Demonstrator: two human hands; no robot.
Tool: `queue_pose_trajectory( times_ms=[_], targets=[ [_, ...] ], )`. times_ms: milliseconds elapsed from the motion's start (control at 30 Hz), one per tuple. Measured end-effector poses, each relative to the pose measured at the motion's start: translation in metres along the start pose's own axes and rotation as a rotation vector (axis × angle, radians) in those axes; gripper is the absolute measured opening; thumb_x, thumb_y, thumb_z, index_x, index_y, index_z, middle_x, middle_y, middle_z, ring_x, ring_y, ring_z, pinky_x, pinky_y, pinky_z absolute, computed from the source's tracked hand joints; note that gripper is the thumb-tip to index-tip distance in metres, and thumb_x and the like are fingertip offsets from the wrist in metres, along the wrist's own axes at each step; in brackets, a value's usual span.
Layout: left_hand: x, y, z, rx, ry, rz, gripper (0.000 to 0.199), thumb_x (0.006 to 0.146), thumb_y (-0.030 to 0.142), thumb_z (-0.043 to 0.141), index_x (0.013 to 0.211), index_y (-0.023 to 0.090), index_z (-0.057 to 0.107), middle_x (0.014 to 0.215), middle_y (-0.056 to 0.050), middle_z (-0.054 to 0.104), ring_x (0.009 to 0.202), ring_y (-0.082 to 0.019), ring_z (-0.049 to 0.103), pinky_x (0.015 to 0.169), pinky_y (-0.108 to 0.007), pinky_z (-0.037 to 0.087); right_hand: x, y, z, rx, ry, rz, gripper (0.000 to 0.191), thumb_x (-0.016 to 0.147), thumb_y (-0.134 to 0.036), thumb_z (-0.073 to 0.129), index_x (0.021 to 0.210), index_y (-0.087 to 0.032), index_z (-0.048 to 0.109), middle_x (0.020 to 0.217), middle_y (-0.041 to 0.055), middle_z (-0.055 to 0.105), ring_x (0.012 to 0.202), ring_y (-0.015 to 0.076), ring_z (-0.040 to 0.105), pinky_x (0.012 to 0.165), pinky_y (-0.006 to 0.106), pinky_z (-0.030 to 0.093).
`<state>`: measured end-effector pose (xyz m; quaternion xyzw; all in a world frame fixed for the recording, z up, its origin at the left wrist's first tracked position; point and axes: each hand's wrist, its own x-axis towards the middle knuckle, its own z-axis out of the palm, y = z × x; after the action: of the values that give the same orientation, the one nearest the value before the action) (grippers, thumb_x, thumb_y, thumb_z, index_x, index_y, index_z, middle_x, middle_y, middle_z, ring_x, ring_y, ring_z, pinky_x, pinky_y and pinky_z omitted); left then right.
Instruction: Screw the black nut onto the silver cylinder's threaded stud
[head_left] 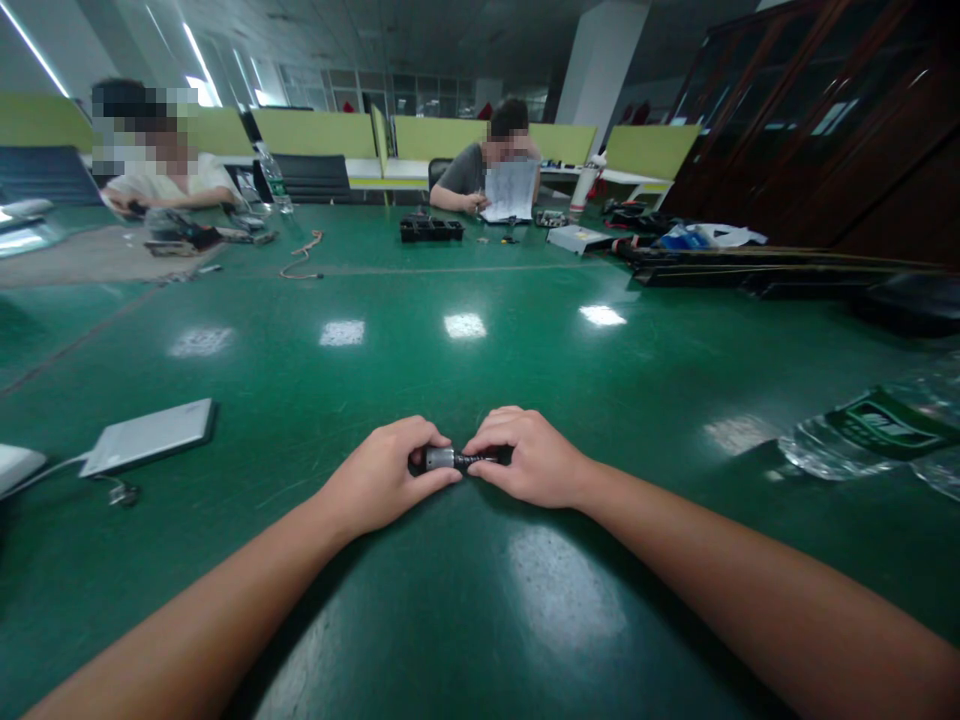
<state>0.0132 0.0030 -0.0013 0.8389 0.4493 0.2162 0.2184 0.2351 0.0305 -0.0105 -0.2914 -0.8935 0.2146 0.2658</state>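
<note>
Over the green table (pixel 420 340) in front of me, both hands meet at a small silvery metal cylinder (pixel 440 458) with a dark ridged shaft (pixel 472 459) extending to its right. My left hand (pixel 386 470) is closed on the cylinder, thumb below and fingers above. The thumb and fingers of my right hand (pixel 529 455) pinch the shaft near its right end. The part lies roughly level, and its two ends are partly hidden by my fingers. Whether it touches the tabletop, I cannot tell.
Left of my hands lies a flat silver box (pixel 150 435) with a white cable. Clear plastic bottles (pixel 874 430) lie at the right. Across the table are a black tray (pixel 431 229), long dark strips (pixel 750 268), and two people, one with papers (pixel 510 188).
</note>
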Motion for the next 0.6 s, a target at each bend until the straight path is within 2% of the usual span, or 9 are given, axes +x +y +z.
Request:
queue_pose_trajectory(
  times_ms=[300, 600],
  targets=[
    [0.0007, 0.0012, -0.0011, 0.0, -0.002, -0.001, 0.022, 0.084, 0.037, 0.068, 0.094, 0.018, 0.066, 0.081, -0.002, 0.063, 0.072, -0.016, 0.058, 0.066, -0.027, 0.044, -0.0023, -0.0005, 0.0007, -0.015, -0.009, 0.064, 0.01, 0.077, -0.018, 0.071, 0.087, -0.018, 0.073, 0.074, 0.0018, 0.069, 0.072, 0.016, 0.062, 0.076, 0.031, 0.045],
    [0.0004, 0.0006, 0.0006, 0.004, 0.005, -0.007, 0.022, 0.083, 0.037, 0.069, 0.094, 0.017, 0.066, 0.081, -0.002, 0.063, 0.072, -0.017, 0.058, 0.065, -0.027, 0.043, -0.002, 0.0012, 0.0001, -0.018, -0.009, 0.069, 0.01, 0.075, -0.017, 0.07, 0.085, -0.017, 0.073, 0.074, 0.0022, 0.069, 0.072, 0.016, 0.061, 0.076, 0.031, 0.044]
  ],
)
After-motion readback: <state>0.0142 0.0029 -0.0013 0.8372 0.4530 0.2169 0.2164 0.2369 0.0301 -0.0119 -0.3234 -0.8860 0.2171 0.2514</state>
